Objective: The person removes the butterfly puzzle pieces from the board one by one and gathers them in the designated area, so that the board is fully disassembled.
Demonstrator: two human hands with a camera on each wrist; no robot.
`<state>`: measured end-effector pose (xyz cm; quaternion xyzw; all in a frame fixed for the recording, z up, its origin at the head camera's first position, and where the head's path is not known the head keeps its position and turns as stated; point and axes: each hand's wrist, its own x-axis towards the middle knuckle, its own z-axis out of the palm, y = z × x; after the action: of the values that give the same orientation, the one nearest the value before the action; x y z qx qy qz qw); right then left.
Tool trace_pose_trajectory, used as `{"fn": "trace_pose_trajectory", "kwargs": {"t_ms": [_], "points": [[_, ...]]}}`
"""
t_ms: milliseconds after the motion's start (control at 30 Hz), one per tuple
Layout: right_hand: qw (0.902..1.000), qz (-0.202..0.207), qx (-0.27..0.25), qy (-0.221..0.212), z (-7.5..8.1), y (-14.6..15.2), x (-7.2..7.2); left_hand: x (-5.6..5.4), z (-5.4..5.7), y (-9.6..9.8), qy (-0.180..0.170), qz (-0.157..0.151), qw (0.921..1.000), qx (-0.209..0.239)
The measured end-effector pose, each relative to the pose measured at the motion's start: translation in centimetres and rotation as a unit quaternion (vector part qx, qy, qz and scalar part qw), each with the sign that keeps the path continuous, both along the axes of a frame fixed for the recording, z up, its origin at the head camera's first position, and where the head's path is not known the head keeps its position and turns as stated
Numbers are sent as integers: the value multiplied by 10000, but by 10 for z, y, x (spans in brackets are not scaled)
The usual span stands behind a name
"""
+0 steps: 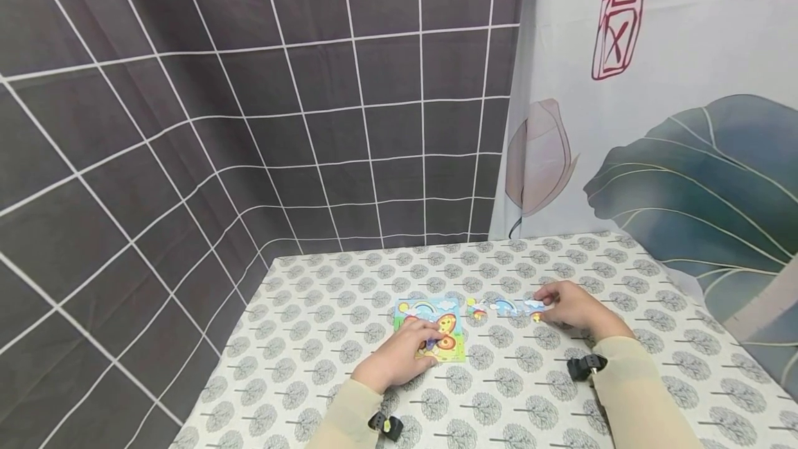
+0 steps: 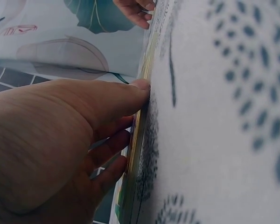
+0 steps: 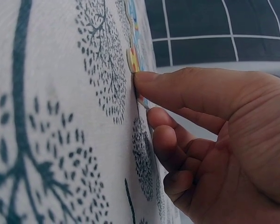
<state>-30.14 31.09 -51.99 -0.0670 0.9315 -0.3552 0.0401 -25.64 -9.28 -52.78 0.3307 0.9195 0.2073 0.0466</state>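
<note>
My left hand [image 1: 405, 353] rests on a square picture puzzle [image 1: 459, 350] with a butterfly, a rainbow and a sun. Its fingers lie across the picture, hiding part of it, and its thumb touches the near edge. In the left wrist view the layered edge of the puzzle [image 2: 136, 133] shows beside that thumb. To the right of the square, several puzzle pieces [image 1: 506, 307] with sky and rainbow form a short row. My right hand [image 1: 575, 308] pinches the puzzle piece [image 1: 528, 304] at the row's right end between thumb and index finger.
A pale tablecloth [image 1: 499, 400] with grey tree prints covers the table. Behind it hangs a dark curtain [image 1: 399, 130] with a white grid. At the right hangs a white curtain [image 1: 561, 54] with large leaf prints. Each sleeve carries a small black wrist device [image 1: 586, 366].
</note>
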Motion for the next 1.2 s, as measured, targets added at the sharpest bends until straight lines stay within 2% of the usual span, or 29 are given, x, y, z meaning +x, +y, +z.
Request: {"fn": "trace_pose_trajectory", "kwargs": {"t_ms": [133,367,700,933,1067,1200], "points": [[9999,62,-85,92,-1,-1,-1,1,0,-1,31,-8,10000,38],[9988,163,-314,350,2,-9,-2,3,4,-4,-126,-31,9996,262],[9978,172,-412,485,-2,-34,-9,6,7,-14,9,-22,9996,291],[9974,33,-579,426,3,-55,-7,10,6,-31,20,257,9996,132],[9981,-39,-366,501,6,-72,-7,13,6,-42,-40,444,9987,253],[9978,94,-394,526,11,-92,-8,15,5,-51,24,574,9975,412]]}}
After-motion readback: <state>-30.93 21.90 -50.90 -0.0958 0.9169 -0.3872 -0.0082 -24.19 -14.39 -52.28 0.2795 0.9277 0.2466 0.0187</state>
